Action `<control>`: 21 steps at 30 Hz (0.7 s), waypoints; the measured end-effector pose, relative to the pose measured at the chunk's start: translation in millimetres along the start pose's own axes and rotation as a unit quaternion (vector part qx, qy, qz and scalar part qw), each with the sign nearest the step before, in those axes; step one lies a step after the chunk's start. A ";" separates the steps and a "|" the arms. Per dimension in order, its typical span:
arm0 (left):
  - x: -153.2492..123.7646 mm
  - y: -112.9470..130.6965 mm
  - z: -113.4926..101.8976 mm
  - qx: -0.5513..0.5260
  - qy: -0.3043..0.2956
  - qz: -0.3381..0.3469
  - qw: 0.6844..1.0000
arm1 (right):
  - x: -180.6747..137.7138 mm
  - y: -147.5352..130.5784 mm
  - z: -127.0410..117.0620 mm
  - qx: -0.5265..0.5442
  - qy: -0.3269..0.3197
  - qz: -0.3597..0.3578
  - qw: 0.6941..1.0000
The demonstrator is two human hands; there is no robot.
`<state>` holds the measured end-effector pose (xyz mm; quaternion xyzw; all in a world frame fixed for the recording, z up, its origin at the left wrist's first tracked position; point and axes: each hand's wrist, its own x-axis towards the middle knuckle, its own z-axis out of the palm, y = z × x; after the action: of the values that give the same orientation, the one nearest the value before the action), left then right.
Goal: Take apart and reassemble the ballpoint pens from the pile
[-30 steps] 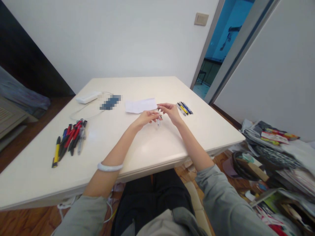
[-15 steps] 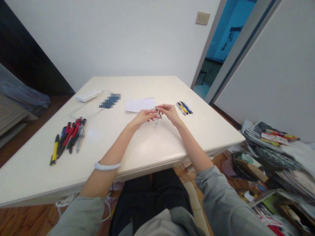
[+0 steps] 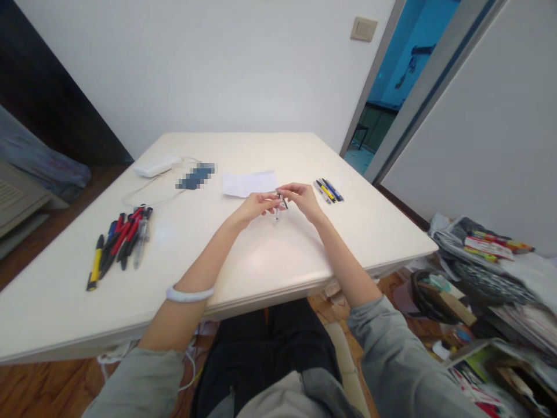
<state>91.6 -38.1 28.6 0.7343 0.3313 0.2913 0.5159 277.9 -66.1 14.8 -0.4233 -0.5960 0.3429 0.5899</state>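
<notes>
Above the white table (image 3: 252, 249), my left hand (image 3: 256, 208) pinches a clear pen (image 3: 277, 215), whose transparent end points down below the fingers. My right hand (image 3: 301, 200) meets it from the other side, thumb and fingertips closed at the pen's upper part. A thin dark piece (image 3: 285, 204) slants between the two hands; whether it is joined to the pen cannot be made out. The fingers cover most of the pen. Just behind the hands lies a white sheet of paper (image 3: 248, 183).
Right of the hands, several pens (image 3: 328, 190) lie side by side. A loose pile of red, black and clear pens (image 3: 126, 235) is at the left, with a yellow pen (image 3: 95, 264) beside it. Farther back are a white power strip (image 3: 156, 166), its cable and a blurred-out dark object (image 3: 195, 176).
The hands stay together around the pen with barely any movement of the fingers. The whole view has shifted very slightly.
</notes>
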 end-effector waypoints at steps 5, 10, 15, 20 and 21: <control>-0.6 -0.5 -0.8 -0.005 -0.004 0.002 1.000 | 0.1 2.3 -2.1 -0.025 -0.005 -0.008 1.000; -1.2 -0.6 -1.0 -0.013 -0.002 0.001 1.000 | -0.2 1.4 -0.6 -0.059 -0.013 -0.018 0.998; -1.3 -0.5 -2.6 -0.019 0.016 -0.012 1.000 | 2.7 5.0 -3.4 -0.070 0.022 -0.003 0.997; -1.7 -1.4 -7.5 -0.036 0.031 -0.019 0.999 | 3.8 23.9 -15.0 -0.149 0.098 0.065 0.982; -2.1 -1.2 -8.7 -0.037 0.035 -0.019 0.999 | 3.2 27.2 -15.5 -0.185 0.092 0.076 0.976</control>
<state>83.4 -34.5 29.8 0.6974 0.3520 0.3186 0.5368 296.2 -53.5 -7.5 -0.5985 -0.5582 0.2299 0.5266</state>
